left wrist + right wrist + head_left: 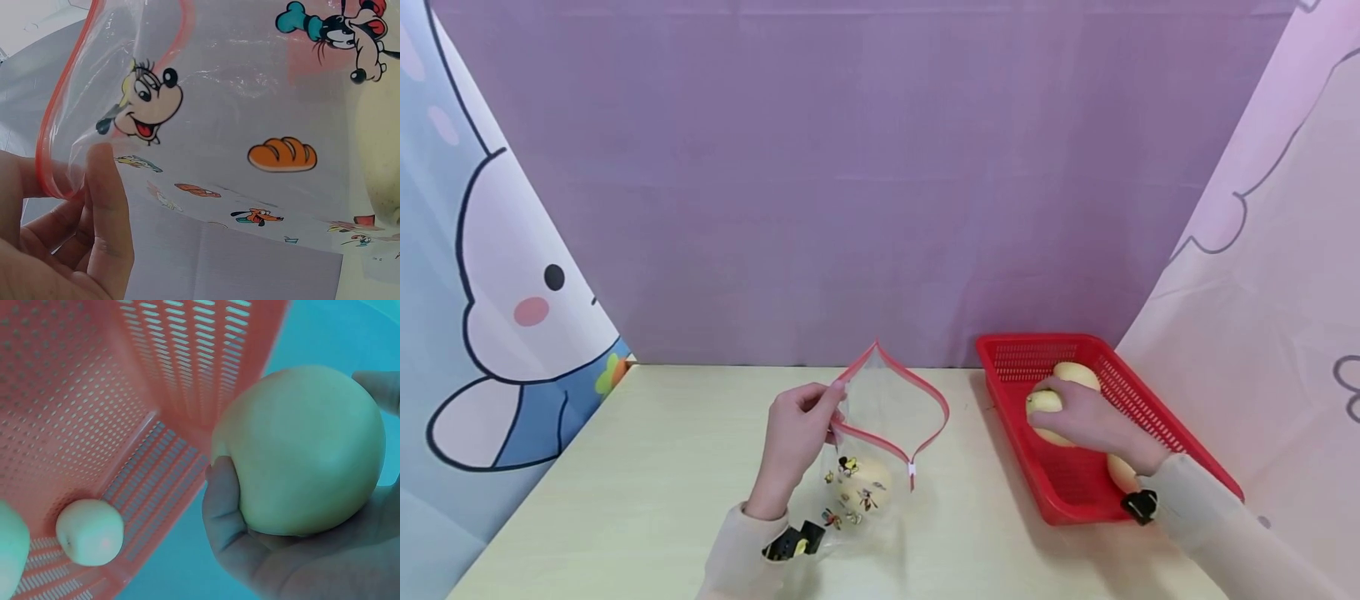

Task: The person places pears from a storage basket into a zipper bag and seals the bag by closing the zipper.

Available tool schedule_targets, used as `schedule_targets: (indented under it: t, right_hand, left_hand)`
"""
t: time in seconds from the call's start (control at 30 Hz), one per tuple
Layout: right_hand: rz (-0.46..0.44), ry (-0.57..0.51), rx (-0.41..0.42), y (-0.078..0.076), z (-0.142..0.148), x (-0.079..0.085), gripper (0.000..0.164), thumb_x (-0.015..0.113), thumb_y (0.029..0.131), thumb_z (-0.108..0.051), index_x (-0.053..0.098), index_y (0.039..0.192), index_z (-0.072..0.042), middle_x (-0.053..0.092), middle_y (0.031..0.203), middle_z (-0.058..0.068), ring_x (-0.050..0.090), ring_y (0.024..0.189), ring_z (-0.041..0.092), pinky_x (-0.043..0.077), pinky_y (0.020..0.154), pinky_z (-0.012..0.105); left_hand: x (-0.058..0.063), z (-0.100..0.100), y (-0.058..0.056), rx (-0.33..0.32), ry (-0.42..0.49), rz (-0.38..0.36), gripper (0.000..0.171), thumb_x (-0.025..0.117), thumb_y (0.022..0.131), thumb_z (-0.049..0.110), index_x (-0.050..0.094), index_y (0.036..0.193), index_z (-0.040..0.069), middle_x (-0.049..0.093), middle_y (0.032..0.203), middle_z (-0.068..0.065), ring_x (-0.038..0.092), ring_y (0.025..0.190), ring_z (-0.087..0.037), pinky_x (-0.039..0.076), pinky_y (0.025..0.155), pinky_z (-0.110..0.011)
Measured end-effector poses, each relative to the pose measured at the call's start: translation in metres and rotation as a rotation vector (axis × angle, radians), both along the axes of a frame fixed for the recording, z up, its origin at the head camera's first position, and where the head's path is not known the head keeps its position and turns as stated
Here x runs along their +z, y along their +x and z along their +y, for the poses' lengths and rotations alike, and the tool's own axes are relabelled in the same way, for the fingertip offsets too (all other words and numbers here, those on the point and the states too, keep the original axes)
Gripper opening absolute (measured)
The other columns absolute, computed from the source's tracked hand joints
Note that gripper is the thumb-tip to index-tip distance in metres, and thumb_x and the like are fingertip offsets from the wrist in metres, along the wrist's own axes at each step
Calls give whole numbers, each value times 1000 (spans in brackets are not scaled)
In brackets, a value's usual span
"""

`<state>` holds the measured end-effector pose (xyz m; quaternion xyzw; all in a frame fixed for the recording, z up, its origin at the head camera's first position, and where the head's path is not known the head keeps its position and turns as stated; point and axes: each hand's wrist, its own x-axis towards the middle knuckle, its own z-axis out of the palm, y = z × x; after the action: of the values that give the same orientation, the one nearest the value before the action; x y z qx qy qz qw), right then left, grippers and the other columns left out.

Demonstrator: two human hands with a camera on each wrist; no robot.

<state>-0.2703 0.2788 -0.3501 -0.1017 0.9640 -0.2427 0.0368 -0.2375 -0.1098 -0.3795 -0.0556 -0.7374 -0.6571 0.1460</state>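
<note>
My left hand [797, 429] pinches the red zip rim of a clear bag [895, 396] printed with cartoon figures. The bag's mouth gapes wide, and a round pale-yellow pear [872, 479] sits low inside it. In the left wrist view, thumb and fingers [109, 219] grip the rim at a corner. Over at the red basket [1045, 500], my right hand [1086, 417] holds another pear [1043, 402]. The right wrist view shows fingers curled round this pear [300, 450].
Inside the basket lie more pears: one at the back [1078, 375], one under the held pear [1054, 436], and one partly hidden by my right wrist [1122, 472]. The basket stands right of the bag on a pale table [662, 467]. A purple cloth wall [850, 183] rises behind.
</note>
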Motion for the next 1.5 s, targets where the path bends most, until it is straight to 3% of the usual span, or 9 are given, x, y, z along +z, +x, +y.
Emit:
schedule_targets:
  t: [0.6,1.03,1.33,1.5]
  right_hand:
    - [79,-77,-15,-6,-30,6,62,76,83,-34,55,137,-10,61,121,11,57,101,27,57,73,38]
    - [102,-209,36,-4,-48,8,65,80,81,-33,53,137,-12,59,123,10,57,102,27,58,74,36]
    - [167,-253,47,-2,-61,9,55,78,84,-26,56,134,-15,60,120,7,58,100,26,56,75,34]
    - [204,-251,60,1,-69,14,58,78,83,-26,57,135,-15,60,126,7,57,104,26,56,78,36]
  left_hand:
    - [1,0,1,4,8,-1,29,68,100,28,77,90,2,65,67,-9,60,46,-19,58,49,-30]
    - [0,0,1,2,6,2,29,68,100,27,76,90,2,65,67,-10,60,46,-19,58,49,-30]
    - [-1,0,0,-3,0,6,28,67,101,26,76,89,1,65,67,-11,60,46,-19,58,49,-30]
    - [-1,0,-1,-4,-4,7,29,67,101,26,76,90,0,65,67,-11,60,46,-18,58,49,-30]
